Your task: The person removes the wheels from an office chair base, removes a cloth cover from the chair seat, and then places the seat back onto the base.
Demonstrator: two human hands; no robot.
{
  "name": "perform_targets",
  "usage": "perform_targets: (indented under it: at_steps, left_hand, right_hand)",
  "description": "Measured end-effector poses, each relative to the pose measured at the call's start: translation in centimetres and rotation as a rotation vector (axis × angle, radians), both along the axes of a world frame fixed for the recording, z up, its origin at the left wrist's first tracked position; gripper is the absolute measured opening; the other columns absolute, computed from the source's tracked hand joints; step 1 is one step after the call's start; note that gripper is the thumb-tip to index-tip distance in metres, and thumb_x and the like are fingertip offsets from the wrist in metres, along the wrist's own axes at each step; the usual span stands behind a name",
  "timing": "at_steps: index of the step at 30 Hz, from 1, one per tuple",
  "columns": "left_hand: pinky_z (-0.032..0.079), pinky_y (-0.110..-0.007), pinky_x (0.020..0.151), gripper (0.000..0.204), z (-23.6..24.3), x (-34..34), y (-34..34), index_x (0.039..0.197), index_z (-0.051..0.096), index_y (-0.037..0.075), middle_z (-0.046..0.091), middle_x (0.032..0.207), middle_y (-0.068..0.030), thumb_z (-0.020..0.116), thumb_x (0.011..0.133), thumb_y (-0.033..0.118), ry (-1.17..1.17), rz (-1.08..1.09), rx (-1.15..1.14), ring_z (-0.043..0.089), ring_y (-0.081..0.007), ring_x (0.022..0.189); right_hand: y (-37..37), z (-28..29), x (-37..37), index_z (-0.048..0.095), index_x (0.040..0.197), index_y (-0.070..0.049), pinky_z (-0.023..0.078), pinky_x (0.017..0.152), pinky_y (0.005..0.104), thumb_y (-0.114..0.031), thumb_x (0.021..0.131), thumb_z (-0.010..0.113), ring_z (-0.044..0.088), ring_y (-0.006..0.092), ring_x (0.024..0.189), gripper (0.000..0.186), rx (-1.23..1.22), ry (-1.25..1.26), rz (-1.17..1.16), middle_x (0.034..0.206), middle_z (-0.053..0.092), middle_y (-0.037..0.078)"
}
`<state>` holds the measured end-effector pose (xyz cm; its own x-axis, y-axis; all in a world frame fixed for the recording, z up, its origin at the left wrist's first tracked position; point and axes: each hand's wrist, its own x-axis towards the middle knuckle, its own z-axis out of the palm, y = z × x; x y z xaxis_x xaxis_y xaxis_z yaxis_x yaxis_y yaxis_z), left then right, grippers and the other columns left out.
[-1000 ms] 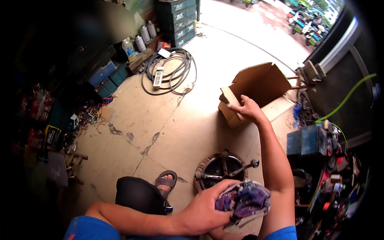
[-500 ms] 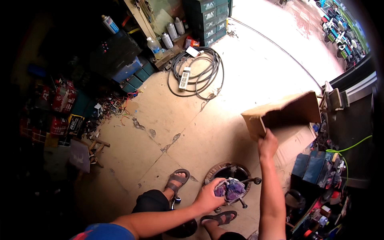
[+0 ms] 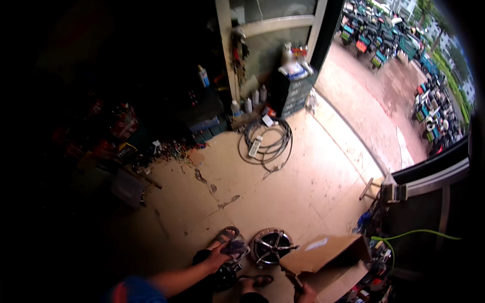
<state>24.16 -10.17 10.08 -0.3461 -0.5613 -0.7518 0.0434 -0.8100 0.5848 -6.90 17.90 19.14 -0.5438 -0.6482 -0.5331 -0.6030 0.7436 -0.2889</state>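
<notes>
My left hand (image 3: 217, 258) is closed around a crumpled purple-and-grey rag (image 3: 234, 248), which is dark and partly blurred here. It is held low, over my left sandal (image 3: 227, 233). My right hand (image 3: 306, 294), at the lower edge, grips the flap edge of an open cardboard box (image 3: 316, 255). The box lies tilted, its opening facing right. Between the rag and the box a round object (image 3: 273, 246) rests on the floor, with a brown rim, a black inside and shiny spokes like a stool's wheeled base.
A coiled black cable (image 3: 290, 146) with a white power strip (image 3: 255, 146) lies ahead. Stacked dark green boxes (image 3: 298, 93) stand by the doorway. Loose wires (image 3: 174, 151) litter the left; a small wooden stool (image 3: 371, 188) and clutter line the right. Parked scooters (image 3: 437, 108) fill the background outside.
My view has tilted up toward the doorway. The box has come down and nearer, beside the round base. My left hand has moved left with the rag, away from above that base.
</notes>
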Motion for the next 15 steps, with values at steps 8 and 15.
perform_targets:
  at_steps: [8, 15]
  left_hand:
    - [0.065, -0.044, 0.091, 0.06, 12.9, 12.1, -5.3, 0.15, 0.061, 0.008, 0.072, 0.133, -0.0133, 0.077, 0.093, -0.001, 0.291, 0.292, 0.225, 0.073, -0.0261, 0.116]
    - [0.056, -0.046, 0.11, 0.062, 17.6, 22.2, -12.0, 0.153, 0.055, 0.005, 0.062, 0.149, -0.0162, 0.078, 0.096, 0.009, 0.634, 0.466, 0.175, 0.063, -0.0306, 0.136]
  right_hand:
    - [-11.6, 12.6, 9.1, 0.079, 0.116, 0.004, 0.063, 0.073, 0.0401, -0.014, 0.09, 0.087, 0.078, 0.0213, 0.077, 0.033, -0.182, -0.408, -0.058, 0.089, 0.082, 0.018]
    - [-30.9, 23.5, 14.5, 0.078, 0.119, 0.004, 0.064, 0.075, 0.0405, -0.024, 0.096, 0.083, 0.078, 0.0242, 0.081, 0.037, -0.094, -0.463, 0.387, 0.093, 0.082, 0.013]
